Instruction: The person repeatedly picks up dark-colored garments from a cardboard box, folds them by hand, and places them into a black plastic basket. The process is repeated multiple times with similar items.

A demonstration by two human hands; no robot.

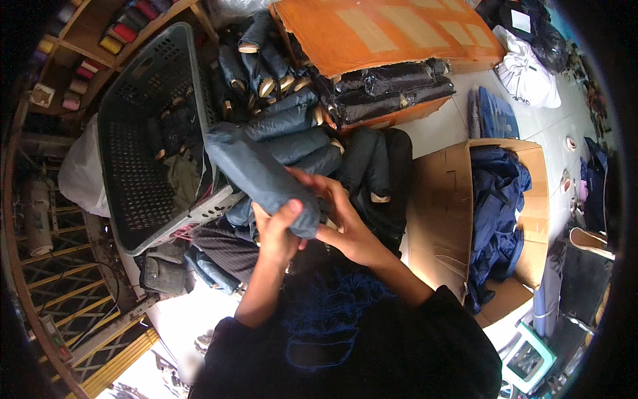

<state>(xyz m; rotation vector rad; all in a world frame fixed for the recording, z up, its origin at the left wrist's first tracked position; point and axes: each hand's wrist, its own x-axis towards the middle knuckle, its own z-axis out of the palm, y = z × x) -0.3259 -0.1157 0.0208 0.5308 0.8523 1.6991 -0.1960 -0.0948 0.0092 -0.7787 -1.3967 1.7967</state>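
Observation:
Both my hands grip a tightly rolled blue denim garment [256,166], which slants from upper left down toward my body. My left hand [276,229] is wrapped round the near end from the left, thumb on top. On the other side, my right hand [339,213] curls its fingers against the same end; its fingertips are partly hidden behind the roll. Just beyond lies a pile of similar denim rolls [289,146], several showing pale tan ends. Left of the held roll stands a dark plastic basket [199,80] with dark and olive clothing inside.
An orange-brown carton [392,33] with black plastic-wrapped packs [392,86] stands at the back. To the right, an open cardboard box [435,219] holds navy cloth [495,213]. Shelves with thread spools [126,33] are far left. A green-and-white stool [531,359] sits lower right.

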